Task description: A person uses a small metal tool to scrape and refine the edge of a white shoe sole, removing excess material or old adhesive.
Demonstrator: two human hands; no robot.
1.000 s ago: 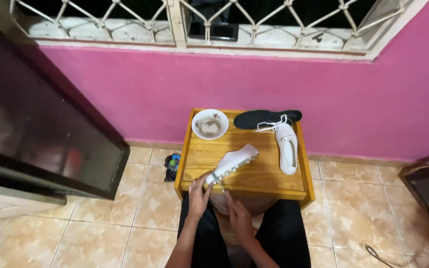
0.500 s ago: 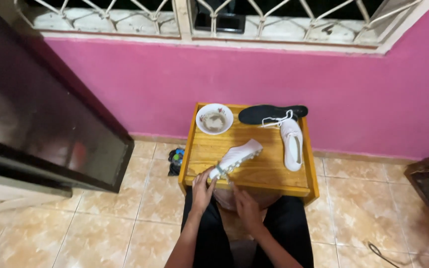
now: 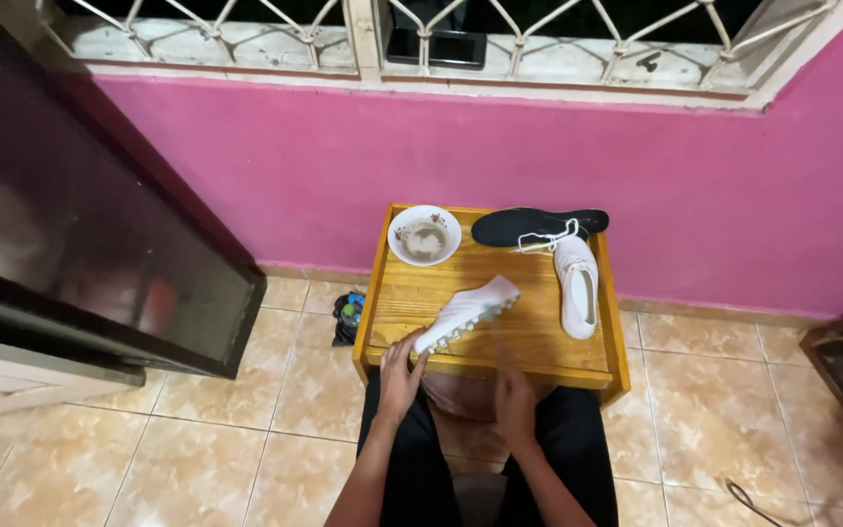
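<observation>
Two hands at lower centre. Left hand (image 3: 400,376) grips the heel of the white cleated shoe (image 3: 467,311) on the desk (image 3: 500,337); its long axis runs up-right. Right hand (image 3: 516,405), nearby below, curled, holds nothing discernible.

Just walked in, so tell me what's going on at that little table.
A person sits at a small wooden table against a pink wall. Their left hand holds the heel end of a white shoe lying on its side, sole showing. The right hand sits near the table's front edge, apparently empty. A second white shoe lies upright on the right, with a black insole behind it and a white bowl at the back left corner.
</observation>
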